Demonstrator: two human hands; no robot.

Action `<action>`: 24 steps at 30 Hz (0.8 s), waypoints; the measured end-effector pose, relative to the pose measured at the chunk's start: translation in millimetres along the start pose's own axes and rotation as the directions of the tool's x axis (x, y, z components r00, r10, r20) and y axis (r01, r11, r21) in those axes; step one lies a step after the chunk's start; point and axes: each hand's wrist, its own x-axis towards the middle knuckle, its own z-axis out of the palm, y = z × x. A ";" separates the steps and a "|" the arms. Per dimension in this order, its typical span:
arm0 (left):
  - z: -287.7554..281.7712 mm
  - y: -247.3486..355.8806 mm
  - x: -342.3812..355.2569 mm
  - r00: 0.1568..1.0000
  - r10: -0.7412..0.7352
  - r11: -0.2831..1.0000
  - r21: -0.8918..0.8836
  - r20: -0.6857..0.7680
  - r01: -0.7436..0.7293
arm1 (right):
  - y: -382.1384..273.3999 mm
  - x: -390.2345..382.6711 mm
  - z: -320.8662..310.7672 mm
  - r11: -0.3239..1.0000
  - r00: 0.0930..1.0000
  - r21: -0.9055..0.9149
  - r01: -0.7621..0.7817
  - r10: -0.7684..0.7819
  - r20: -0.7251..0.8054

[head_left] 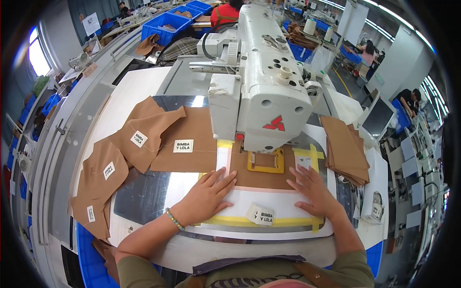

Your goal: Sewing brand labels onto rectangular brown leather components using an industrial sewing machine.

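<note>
A brown fabric panel (249, 180) lies under the white sewing machine head (276, 91), inside a white template (288, 201) edged with yellow tape. Over the panel sits the machine's yellow rectangular clamp frame (265, 170). My left hand (204, 196) rests flat at the panel's left edge, fingers spread and holding nothing. At its right edge my right hand (314, 193) also lies flat with fingers apart. Small white printed labels (260, 215) lie on the template between my hands. Left of the machine, another brown panel (185, 161) carries a white label (183, 146), joined by thread toward the needle area.
More labelled brown pieces (98, 177) trail down the table's left side. A stack of plain brown panels (343, 151) lies to the right, near a white box (377, 192) and a dark screen (378, 119). Blue bins (165, 28) and other people are in the background.
</note>
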 end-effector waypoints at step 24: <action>-3.9 1.1 0.0 0.999 -0.033 0.997 -0.068 0.017 0.034 | -11.0 -9.5 12.4 0.993 0.995 -0.057 -0.100 0.102 0.024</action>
